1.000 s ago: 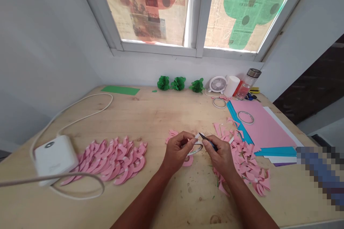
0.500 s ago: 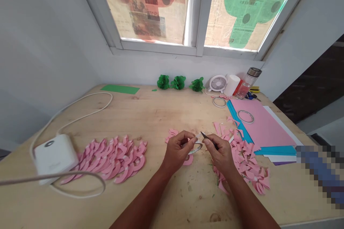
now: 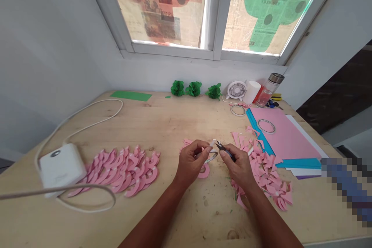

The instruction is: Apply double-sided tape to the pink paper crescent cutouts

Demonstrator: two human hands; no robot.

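My left hand point(image 3: 190, 161) pinches a roll of white tape point(image 3: 212, 157), with a short end of tape standing up from its fingertips. Facing it, my right hand point(image 3: 240, 162) is closed on small dark scissors point(image 3: 221, 147), whose blades point at the tape end and look slightly parted. Below the roll, a curved pink paper piece point(image 3: 204, 171) lies on the wooden table point(image 3: 186, 217). More pink pieces point(image 3: 186, 144) lie behind my left hand.
Overlapping pink curved pieces point(image 3: 128, 172) and a white box point(image 3: 61, 166) with a cable lie left. Pink scraps point(image 3: 271, 178), coloured sheets point(image 3: 286, 135) and another tape roll point(image 3: 266, 126) are right. Green paper balls point(image 3: 193, 89), a fan point(image 3: 236, 90) and a bottle point(image 3: 269, 91) stand behind.
The scissor blades have parted a little, and the tape end has shifted slightly left. The view has moved slightly. Both hands keep their holds.
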